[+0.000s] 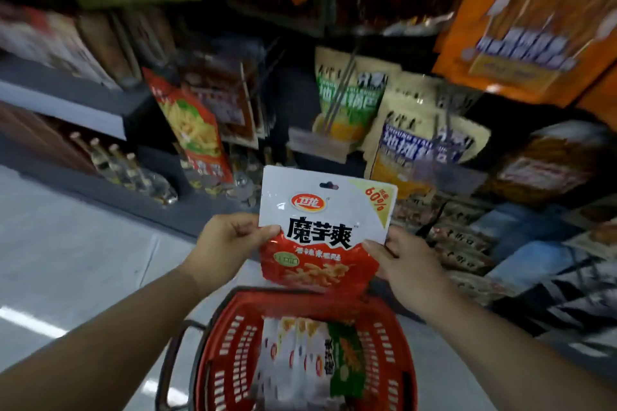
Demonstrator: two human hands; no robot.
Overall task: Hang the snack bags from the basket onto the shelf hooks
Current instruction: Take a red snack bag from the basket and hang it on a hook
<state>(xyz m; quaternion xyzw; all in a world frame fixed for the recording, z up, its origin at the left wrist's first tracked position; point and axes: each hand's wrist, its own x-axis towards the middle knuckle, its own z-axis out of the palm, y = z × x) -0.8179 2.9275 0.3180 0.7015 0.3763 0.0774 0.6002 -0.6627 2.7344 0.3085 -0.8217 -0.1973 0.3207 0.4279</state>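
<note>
The left hand (230, 243) pinches the left edge of a white-and-red snack bag (325, 230), thumb on the front and fingers curled behind it. The right hand (400, 264) grips the bag's right edge the same way, thumb across the red lower part. Held between both hands, the bag stands upright and faces the camera, its hang hole at the top edge free of any hook. Directly below it sits a red plastic basket (233, 344) on the pale floor (66, 260), with several more snack bags (310, 360) standing on edge inside, mostly white ones and one green. Beyond the held bag, the shelf hooks (337, 93) carry hanging packets: beige-and-green bags (347, 93) just above it, a red-and-green packet (193, 127) to the left, and large orange packets (521, 20) at upper right. Bottles (117, 163) stand low on the shelf at left.
</note>
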